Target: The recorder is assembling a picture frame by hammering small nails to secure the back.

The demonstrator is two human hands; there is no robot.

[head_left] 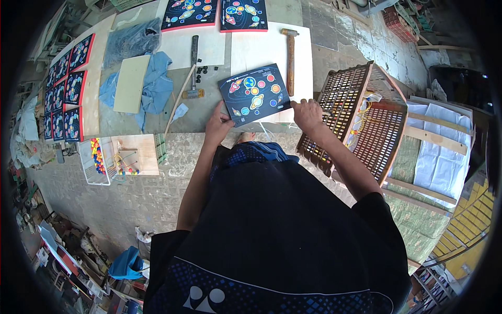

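Note:
A dark blue board with printed planets and a rocket (254,93) lies tilted at the near edge of the worktable, between my hands. At its lower left corner, my left hand (219,124) grips the edge with the thumb on top. My right hand (307,114) pinches the lower right corner. Beyond the board's right side rests a wooden-handled hammer (291,63). To its left lies a second hammer with a dark handle and yellowish head (194,68), beside several small black pieces (203,71) and a thin wooden stick (180,100).
Finished-looking planet boards (66,94) stand in rows at far left, with two more (244,14) at the back. A blue cloth (157,81) lies under a pale panel (132,83). A brown plastic crate (342,102) is at right; a white basket of coloured beads (98,161) sits lower left.

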